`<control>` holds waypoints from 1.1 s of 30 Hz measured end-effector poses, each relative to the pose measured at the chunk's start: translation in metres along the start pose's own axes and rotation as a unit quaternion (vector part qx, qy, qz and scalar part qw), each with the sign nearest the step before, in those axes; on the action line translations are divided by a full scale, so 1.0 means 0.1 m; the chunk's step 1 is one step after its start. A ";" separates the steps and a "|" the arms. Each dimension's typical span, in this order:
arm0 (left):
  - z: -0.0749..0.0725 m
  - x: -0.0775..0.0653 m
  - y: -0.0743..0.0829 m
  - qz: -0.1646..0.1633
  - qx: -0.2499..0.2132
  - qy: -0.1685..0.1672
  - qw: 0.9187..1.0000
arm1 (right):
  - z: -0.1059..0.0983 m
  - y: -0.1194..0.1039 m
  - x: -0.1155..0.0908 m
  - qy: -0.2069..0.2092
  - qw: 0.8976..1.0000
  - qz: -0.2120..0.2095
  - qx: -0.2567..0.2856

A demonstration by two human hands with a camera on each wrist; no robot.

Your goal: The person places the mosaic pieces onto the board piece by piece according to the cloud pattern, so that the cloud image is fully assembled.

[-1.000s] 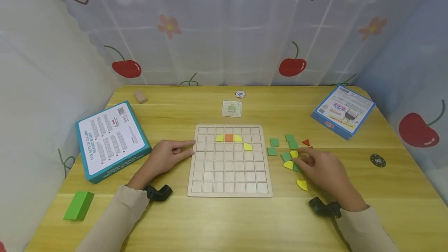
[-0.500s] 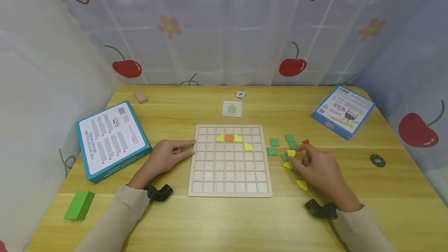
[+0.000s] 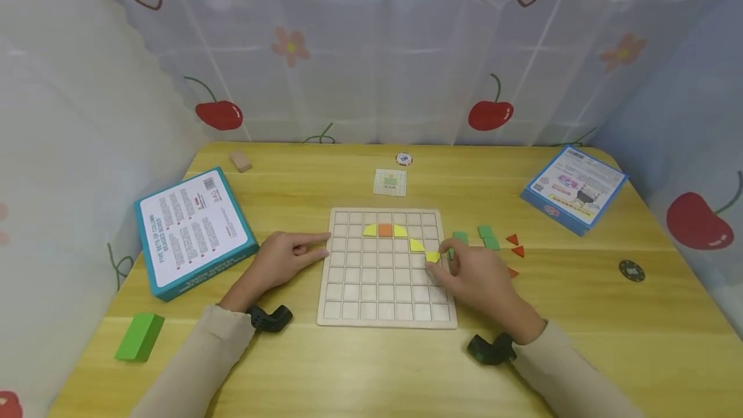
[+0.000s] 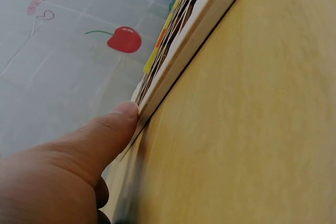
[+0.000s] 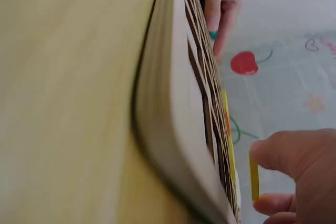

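Note:
My right hand (image 3: 478, 274) pinches a yellow quarter-circle tile (image 3: 432, 256) between thumb and forefinger, above the right edge of the wooden grid board (image 3: 369, 293). In the right wrist view that yellow tile (image 5: 254, 179) is seen edge-on, apart from the board. On the board an orange square tile (image 3: 386, 230) sits between two yellow tiles, and another yellow tile (image 3: 416, 246) lies one row lower to the right. With forefinger and thumb extended, my left hand (image 3: 290, 257) touches the board's left edge; the left wrist view shows its thumb (image 4: 113, 124) against the side.
Green square tiles (image 3: 489, 237) and red triangles (image 3: 515, 245) lie right of the board, partly hidden by my right hand. Behind it are a pattern card (image 3: 390, 182) and a white chip (image 3: 404, 159). Boxes stand left (image 3: 194, 231) and right (image 3: 574, 187). A green block (image 3: 139, 337) lies front left.
My right hand has lifted a yellow tile from the loose pile and carried it left to the board. The left hand keeps its place at the board's edge. The head view has shifted slightly.

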State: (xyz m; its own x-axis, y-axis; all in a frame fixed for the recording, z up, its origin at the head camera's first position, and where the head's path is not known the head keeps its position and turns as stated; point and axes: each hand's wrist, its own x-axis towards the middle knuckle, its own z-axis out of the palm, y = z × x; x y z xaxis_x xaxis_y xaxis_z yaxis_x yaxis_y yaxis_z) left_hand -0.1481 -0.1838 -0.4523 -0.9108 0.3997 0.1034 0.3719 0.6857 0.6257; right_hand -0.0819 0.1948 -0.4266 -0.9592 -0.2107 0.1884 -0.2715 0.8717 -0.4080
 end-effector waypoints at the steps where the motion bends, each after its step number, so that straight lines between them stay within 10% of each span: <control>1: 0.00 0.00 0.00 0.000 -0.001 -0.001 1.000 | 0.03 -0.03 0.02 -0.001 1.000 -0.003 0.002; 33: 0.00 0.00 0.01 0.002 0.004 -0.001 1.000 | 0.28 -0.07 -0.07 0.071 0.995 -0.014 0.064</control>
State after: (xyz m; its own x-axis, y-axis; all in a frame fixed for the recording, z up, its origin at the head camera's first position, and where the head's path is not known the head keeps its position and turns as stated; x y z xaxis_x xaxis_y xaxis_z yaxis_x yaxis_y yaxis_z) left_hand -0.1476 -0.1838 -0.4519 -0.9086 0.4041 0.1052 0.3778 0.6883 0.6193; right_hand -0.0758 0.1774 -0.4498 -0.9333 -0.1613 0.3208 -0.3137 0.8011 -0.5098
